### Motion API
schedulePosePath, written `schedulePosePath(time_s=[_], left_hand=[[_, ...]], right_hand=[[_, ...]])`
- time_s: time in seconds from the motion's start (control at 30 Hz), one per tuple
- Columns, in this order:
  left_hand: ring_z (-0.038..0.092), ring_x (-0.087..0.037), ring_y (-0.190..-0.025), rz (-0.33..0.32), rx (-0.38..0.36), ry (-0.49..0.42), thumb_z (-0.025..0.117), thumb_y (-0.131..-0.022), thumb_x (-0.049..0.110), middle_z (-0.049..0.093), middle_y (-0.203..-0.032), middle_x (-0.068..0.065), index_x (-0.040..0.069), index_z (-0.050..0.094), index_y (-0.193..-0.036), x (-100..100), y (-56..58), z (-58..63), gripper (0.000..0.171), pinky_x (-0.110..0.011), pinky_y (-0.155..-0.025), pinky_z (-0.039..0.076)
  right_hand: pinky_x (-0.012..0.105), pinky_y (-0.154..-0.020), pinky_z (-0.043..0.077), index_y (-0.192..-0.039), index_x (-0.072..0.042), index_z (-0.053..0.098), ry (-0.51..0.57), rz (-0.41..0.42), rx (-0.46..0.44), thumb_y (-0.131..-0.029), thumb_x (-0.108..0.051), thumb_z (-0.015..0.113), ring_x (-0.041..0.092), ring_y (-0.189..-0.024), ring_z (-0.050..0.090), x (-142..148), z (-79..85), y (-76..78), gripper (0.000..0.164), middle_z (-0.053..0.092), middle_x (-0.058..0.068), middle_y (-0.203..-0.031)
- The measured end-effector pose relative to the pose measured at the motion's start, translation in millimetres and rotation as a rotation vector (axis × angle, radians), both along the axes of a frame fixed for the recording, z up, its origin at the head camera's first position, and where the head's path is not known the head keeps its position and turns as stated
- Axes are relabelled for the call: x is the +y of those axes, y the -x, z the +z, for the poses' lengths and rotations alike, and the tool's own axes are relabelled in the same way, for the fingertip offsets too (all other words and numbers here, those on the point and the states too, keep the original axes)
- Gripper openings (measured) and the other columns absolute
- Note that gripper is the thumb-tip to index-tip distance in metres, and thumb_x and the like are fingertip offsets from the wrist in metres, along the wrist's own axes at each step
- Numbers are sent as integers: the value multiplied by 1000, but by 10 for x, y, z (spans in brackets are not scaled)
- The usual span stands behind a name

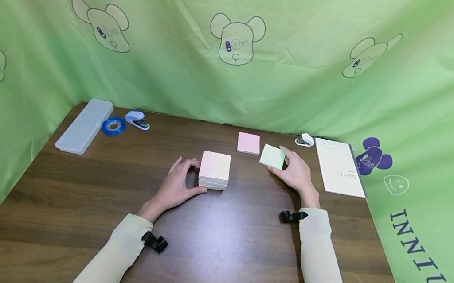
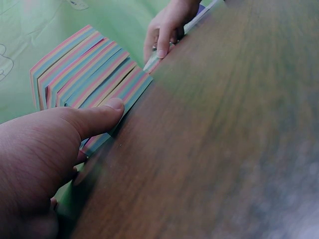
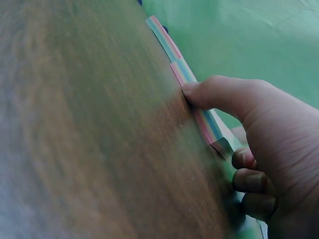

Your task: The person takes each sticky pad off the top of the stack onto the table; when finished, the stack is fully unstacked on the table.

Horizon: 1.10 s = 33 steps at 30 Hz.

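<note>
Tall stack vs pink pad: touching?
Apart. The head view shows bare tabletop between the tall stack and the pink pad.

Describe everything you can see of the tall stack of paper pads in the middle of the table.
The tall stack looks like several square paper pads piled flat, pale pinkish cream on top. The left wrist view shows its sides striped in pink, yellow and blue-green, the layers slightly out of line. It stands upright on the dark, wood-look table. The left hand holds it, thumb against the near side.

Thick striped note stack (image 1: 214, 170); flat green pad (image 1: 272, 156), right.
</note>
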State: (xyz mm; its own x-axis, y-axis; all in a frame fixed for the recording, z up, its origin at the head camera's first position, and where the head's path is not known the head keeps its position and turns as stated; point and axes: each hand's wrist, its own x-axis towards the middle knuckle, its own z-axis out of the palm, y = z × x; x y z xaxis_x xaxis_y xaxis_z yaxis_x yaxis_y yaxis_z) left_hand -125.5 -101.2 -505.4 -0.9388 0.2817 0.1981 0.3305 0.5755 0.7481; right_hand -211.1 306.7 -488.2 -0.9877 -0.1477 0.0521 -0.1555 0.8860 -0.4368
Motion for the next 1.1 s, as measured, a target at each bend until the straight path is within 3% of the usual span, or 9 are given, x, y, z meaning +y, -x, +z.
schedulePosePath(time_s=[0.1,0.17,0.3,0.43,0.77,1.1], left_hand=[[54,-37,-152,0,1,2,100,-82,25,66,-149,-22,-1,59,-135,2,3,-2,72,-52,-141,13],[54,-37,-152,0,0,1,100,-82,25,66,-149,-22,-1,59,-135,1,2,-7,72,-52,-141,13],[54,-37,-152,-2,-1,-5,100,-82,25,66,-148,-21,-1,59,-135,5,0,-9,72,-52,-141,13],[54,-37,-152,-3,1,-6,101,-82,25,67,-148,-21,-1,59,-135,10,4,-5,73,-51,-141,13],[54,-37,-152,4,-5,4,101,-82,25,66,-150,-22,-1,58,-136,0,6,-2,73,-51,-141,12],[54,-37,-152,1,-1,2,101,-82,25,65,-151,-22,-1,58,-135,-2,5,7,73,-51,-141,13]], right_hand=[[46,-67,47,-168,-13,46,32,4,42,-87,-56,87,29,-85,55,37,-59,29,101,59,11,-98],[42,-66,43,-168,-13,47,73,8,71,-86,-52,90,27,-81,52,44,-81,36,101,57,9,-94],[37,-70,42,-153,-4,63,164,11,118,-86,-27,95,26,-81,52,5,-33,-8,78,59,12,-94],[32,-70,42,-135,-1,77,202,15,172,-88,-17,95,21,-78,52,-11,-54,-17,53,59,12,-92],[42,-66,43,-140,-12,77,140,-30,192,-99,-20,85,29,-85,56,-109,-71,-35,42,57,16,-109],[53,-63,48,-142,-18,76,110,-45,198,-102,-22,81,33,-86,59,-146,-88,-20,41,54,17,-116]])
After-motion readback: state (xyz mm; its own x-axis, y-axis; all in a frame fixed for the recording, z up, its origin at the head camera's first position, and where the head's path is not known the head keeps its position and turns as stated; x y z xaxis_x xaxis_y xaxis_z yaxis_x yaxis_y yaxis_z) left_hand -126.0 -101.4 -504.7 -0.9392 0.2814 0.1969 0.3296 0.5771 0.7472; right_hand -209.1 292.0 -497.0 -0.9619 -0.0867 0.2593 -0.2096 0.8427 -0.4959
